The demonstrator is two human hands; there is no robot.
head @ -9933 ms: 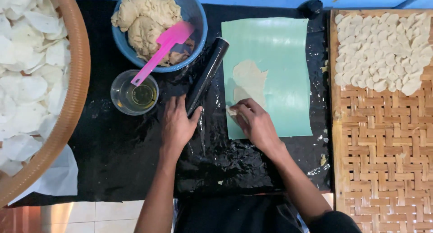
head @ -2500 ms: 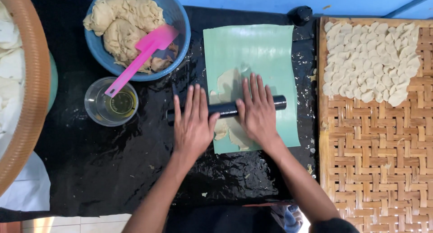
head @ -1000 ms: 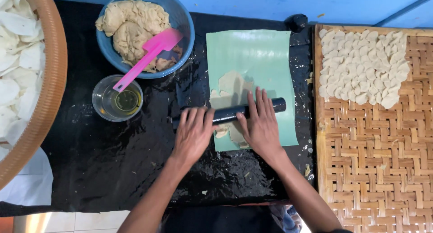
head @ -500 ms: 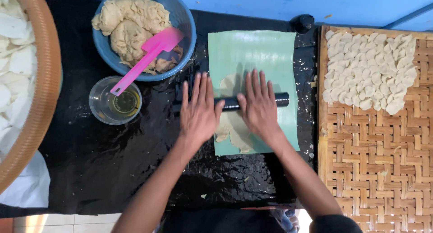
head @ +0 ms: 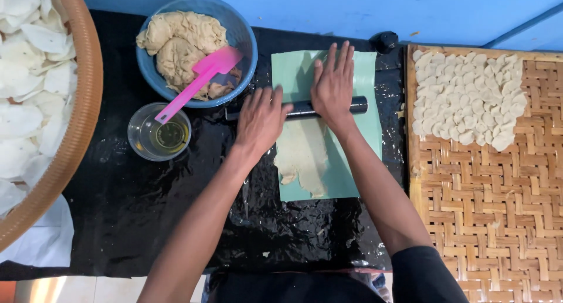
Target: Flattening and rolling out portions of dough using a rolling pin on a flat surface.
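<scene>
Seen from above, the left hand (head: 260, 120) and right hand (head: 333, 86) lie flat and open, palms pressing a black rolling pin (head: 305, 108) that sits at the far end of a thin sheet of dough (head: 303, 156) on a green mat (head: 352, 156). Its long axis runs left to right across the mat, its left end pointing toward the blue bowl (head: 243, 39). Uneven pressure could plausibly tear the ragged near edge, or push the dough off the mat onto black plastic (head: 146, 209).
</scene>
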